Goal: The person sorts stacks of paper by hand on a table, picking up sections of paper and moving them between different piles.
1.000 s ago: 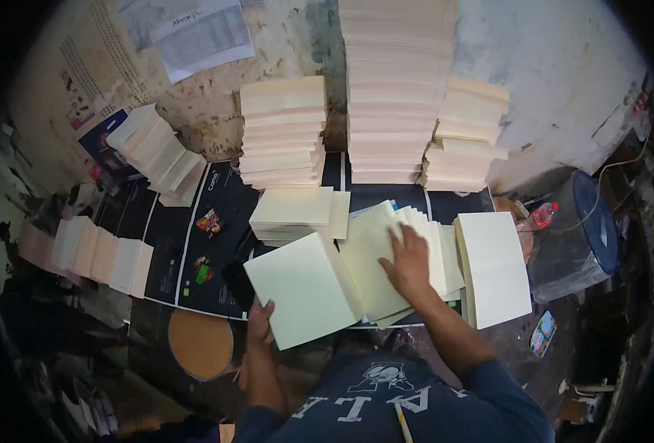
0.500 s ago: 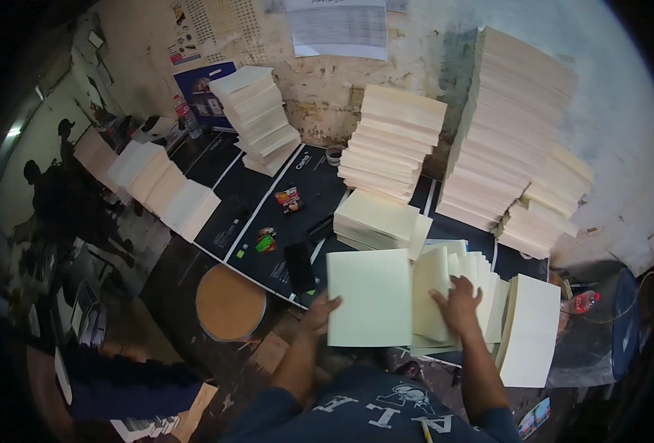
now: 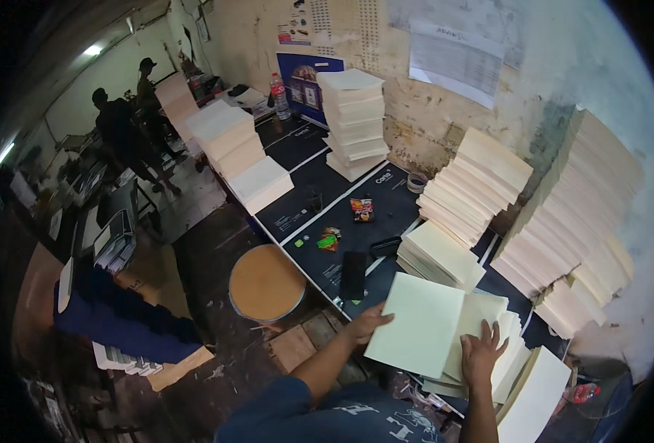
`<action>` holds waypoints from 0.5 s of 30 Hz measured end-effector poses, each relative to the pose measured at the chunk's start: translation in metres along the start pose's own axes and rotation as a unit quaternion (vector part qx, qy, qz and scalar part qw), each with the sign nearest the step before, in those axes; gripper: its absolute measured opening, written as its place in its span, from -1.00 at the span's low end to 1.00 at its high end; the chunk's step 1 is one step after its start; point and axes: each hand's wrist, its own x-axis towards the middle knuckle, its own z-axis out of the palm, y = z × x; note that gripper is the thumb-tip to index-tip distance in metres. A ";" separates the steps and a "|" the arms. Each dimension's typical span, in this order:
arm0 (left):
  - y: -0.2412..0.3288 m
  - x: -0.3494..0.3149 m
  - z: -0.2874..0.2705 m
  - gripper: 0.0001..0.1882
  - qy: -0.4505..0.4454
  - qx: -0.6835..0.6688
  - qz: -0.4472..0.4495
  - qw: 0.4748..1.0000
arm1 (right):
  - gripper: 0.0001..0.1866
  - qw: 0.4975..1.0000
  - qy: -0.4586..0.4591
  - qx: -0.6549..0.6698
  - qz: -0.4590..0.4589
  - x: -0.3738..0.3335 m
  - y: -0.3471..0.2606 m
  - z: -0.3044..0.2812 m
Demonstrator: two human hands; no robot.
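Observation:
My left hand (image 3: 370,325) grips the left edge of a pale cream paper section (image 3: 418,325), its thumb on top and the fingers mostly underneath. The section is tilted above the table's near edge. Just right of it, my right hand (image 3: 482,350) rests with spread fingers on a fanned row of cream paper sections (image 3: 510,347). The fingers of that hand are apart and appear to hold nothing. A thicker cream stack (image 3: 537,395) leans at the near right, beside my right forearm. A low paper pile (image 3: 440,255) lies just beyond the held section.
Tall paper stacks (image 3: 482,181) (image 3: 574,199) stand along the wall; others (image 3: 354,125) (image 3: 242,155) are further left. On the dark tabletop (image 3: 297,214) lie a phone (image 3: 353,275), a black case (image 3: 385,246) and snack packets (image 3: 362,210). A round stool (image 3: 267,282) stands left. Two people (image 3: 120,136) are in the background.
The view has turned left, so the scene sits further right and appears rotated. My left hand still grips the section's edge, and my right hand remains on the fanned sections with fingers spread.

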 end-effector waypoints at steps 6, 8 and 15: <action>-0.019 0.012 0.018 -0.36 -0.009 0.022 0.018 1.000 | -0.37 0.985 -0.102 0.080 0.117 0.023 0.026 0.015; -0.004 0.002 -0.003 -0.36 -0.004 0.009 0.014 1.000 | -0.41 0.981 -0.067 0.098 0.154 0.026 0.075 0.018; -0.017 0.005 -0.009 -0.37 -0.011 -0.045 0.020 0.999 | -0.51 0.999 0.013 -0.002 0.034 0.012 0.011 0.004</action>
